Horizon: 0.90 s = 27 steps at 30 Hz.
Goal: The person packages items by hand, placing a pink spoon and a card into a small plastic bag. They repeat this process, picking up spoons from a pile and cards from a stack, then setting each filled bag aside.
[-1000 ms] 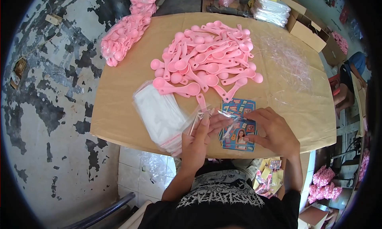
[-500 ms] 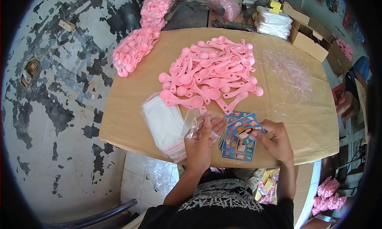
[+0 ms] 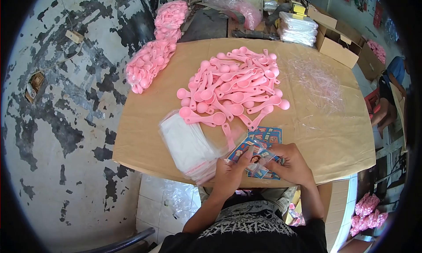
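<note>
My left hand (image 3: 229, 174) pinches a small clear plastic bag near the table's front edge. In my right hand (image 3: 292, 165) is a blue printed card (image 3: 241, 152), which lies at the bag, partly in or behind the plastic; the exact overlap is hard to make out. More blue cards (image 3: 270, 133) lie on the table under and behind my right hand. Left of my hands is a stack of clear bags (image 3: 187, 141) with white and pink edges. Beyond the hands spreads a pile of pink spoons (image 3: 237, 83).
Bagged pink spoons (image 3: 151, 61) lie at the table's back left. Thin plastic strands (image 3: 318, 83) lie on the right of the table (image 3: 347, 143). Behind are packs of plastic (image 3: 298, 28) and an open carton (image 3: 338, 46). Another person (image 3: 387, 94) sits at far right.
My right hand has brought a card leftward from the card stack to the clear bag. Both hands are now close together, and the left one has moved slightly right and toward the table's front edge.
</note>
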Available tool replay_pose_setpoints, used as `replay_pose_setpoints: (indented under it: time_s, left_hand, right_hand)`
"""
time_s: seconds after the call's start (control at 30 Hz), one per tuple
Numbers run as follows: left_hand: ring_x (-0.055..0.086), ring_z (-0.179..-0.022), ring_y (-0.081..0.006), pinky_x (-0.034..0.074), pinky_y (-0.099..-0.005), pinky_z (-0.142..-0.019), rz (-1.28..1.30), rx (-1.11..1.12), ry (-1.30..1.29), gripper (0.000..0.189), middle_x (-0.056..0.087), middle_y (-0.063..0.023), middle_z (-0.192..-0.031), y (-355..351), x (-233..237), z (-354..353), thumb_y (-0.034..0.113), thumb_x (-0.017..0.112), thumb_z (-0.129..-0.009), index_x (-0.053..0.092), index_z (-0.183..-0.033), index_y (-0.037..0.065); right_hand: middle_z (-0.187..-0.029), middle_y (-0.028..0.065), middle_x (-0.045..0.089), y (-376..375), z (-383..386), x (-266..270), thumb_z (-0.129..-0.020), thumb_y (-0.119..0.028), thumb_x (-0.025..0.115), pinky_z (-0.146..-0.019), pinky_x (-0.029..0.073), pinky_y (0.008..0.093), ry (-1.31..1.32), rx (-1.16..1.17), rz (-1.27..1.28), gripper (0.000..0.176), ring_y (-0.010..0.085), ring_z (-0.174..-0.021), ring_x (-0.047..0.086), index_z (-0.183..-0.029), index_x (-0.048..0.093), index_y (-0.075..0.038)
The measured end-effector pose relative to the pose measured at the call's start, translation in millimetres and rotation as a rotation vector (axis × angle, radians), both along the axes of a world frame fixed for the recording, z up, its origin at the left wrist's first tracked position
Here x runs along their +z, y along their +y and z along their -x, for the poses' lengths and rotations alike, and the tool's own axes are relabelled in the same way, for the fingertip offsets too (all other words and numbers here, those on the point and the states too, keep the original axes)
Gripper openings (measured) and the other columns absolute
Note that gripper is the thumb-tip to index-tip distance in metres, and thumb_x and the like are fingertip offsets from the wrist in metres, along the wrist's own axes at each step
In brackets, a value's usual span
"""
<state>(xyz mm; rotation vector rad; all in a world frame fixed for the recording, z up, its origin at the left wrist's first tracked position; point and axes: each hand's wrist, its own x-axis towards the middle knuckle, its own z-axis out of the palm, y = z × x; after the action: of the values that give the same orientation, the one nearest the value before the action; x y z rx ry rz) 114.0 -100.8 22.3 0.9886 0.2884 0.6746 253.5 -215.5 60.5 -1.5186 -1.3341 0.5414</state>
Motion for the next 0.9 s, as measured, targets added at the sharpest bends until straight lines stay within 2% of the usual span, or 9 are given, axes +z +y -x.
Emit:
replay_pose_setpoints:
  time_s: [0.1, 0.3, 0.4, 0.43, 0.53, 0.57, 0.67, 0.77, 0.9]
  left_hand:
    - [0.062, -0.105, -0.0193, 0.049, -0.0342, -0.093, 0.066, -0.081, 0.047, 0.03, 0.065, -0.0143, -0.113, 12.7, -4.8, 9.7, 0.012, 0.055, -0.097, 0.055, -0.122, -0.006]
    - [0.053, -0.122, -0.0272, 0.043, -0.0415, -0.101, -0.394, -0.066, 0.002, 0.044, 0.05, -0.0215, -0.135, -4.3, -2.9, 2.1, 0.017, 0.055, -0.097, 0.043, -0.135, -0.003]
    - [0.049, -0.125, -0.0323, 0.041, -0.0461, -0.103, -0.064, -0.042, -0.213, 0.057, 0.044, -0.0241, -0.14, -3.3, 3.1, 4.3, 0.023, 0.053, -0.097, 0.03, -0.143, 0.0]
    - [0.042, -0.132, -0.0294, 0.038, -0.042, -0.106, 0.144, -0.191, -0.427, 0.049, 0.039, -0.0217, -0.145, 6.7, -5.5, 11.3, 0.014, 0.045, -0.1, 0.027, -0.143, -0.002]
    - [0.04, -0.133, -0.0278, 0.037, -0.0406, -0.106, 0.074, -0.152, -0.433, 0.049, 0.041, -0.0217, -0.144, 11.2, -8.9, 21.2, 0.02, 0.048, -0.099, 0.031, -0.139, -0.002]
    - [0.038, -0.135, -0.0304, 0.037, -0.0417, -0.106, 0.003, -0.123, -0.229, 0.048, 0.046, -0.0222, -0.139, 9.5, -4.4, 24.3, 0.019, 0.057, -0.095, 0.037, -0.135, 0.001]
    - [0.047, -0.126, -0.035, 0.039, -0.0492, -0.103, -0.317, -0.119, -0.31, 0.051, 0.048, -0.0235, -0.135, 10.5, -20.1, 27.5, 0.025, 0.062, -0.09, 0.041, -0.131, 0.006]
    - [0.049, -0.124, -0.0373, 0.036, -0.0524, -0.106, -0.232, -0.058, -0.564, 0.052, 0.053, -0.0188, -0.13, 33.7, -34.9, 42.0, 0.021, 0.067, -0.082, 0.043, -0.127, 0.009]
    - [0.048, -0.125, -0.0376, 0.03, -0.053, -0.11, -0.229, 0.268, -0.534, 0.052, 0.058, -0.0139, -0.122, 52.7, -0.2, 62.4, 0.016, 0.067, -0.081, 0.042, -0.127, 0.01]
  right_hand:
    - [-0.081, 0.0122, 0.067, 4.3, 1.1, -4.6, -0.081, -0.004, 0.069, -0.063, 0.049, 0.0305, -0.065, 0.015, -0.04, 0.015, 0.0237, -0.069, 0.065, -0.097, 0.068, -0.002]
    - [-0.081, 0.0087, 0.067, 3.5, 13.4, -4.7, -0.08, -0.008, 0.072, -0.062, 0.044, 0.0263, 0.192, -0.046, 0.025, 0.018, 0.0114, -0.067, 0.057, -0.095, 0.067, 0.001]
    - [-0.082, 0.0058, 0.066, 3.8, 12.3, -18.2, -0.083, -0.013, 0.072, -0.062, 0.045, 0.0257, 0.271, -0.02, 0.033, 0.019, 0.0096, -0.068, 0.058, -0.096, 0.067, 0.0]
    - [-0.08, 0.0046, 0.066, 7.2, 15.6, -18.8, -0.084, -0.016, 0.072, -0.062, 0.045, 0.0257, 0.255, -0.014, 0.006, 0.02, 0.0092, -0.069, 0.058, -0.096, 0.067, 0.0]
    - [-0.073, 0.0033, 0.062, 15.9, 29.1, -13.1, -0.083, -0.012, 0.071, -0.06, 0.043, 0.0258, 0.314, -0.026, 0.01, 0.014, 0.0088, -0.066, 0.055, -0.09, 0.066, -0.001]
    - [-0.069, 0.0032, 0.06, 17.7, 33.2, -10.1, -0.083, -0.009, 0.07, -0.059, 0.042, 0.0257, 0.352, -0.037, 0.025, 0.01, 0.0088, -0.064, 0.053, -0.087, 0.065, -0.001]
    - [-0.068, 0.0041, 0.061, 23.0, 36.7, -4.9, -0.085, -0.012, 0.069, -0.059, 0.044, 0.0284, 0.313, 0.149, -0.043, 0.012, 0.0094, -0.063, 0.056, -0.089, 0.066, -0.002]
    - [-0.079, 0.0053, 0.065, 30.1, 10.6, 1.0, -0.081, -0.01, 0.07, -0.067, 0.048, 0.0333, 0.193, 0.346, 0.141, 0.015, 0.0146, -0.072, 0.061, -0.094, 0.068, -0.005]
    - [-0.096, 0.0042, 0.062, 73.9, -8.2, 16.4, -0.08, -0.009, 0.062, -0.08, 0.048, 0.036, -0.721, 0.091, -0.03, 0.02, 0.0212, -0.094, 0.058, -0.099, 0.069, -0.009]
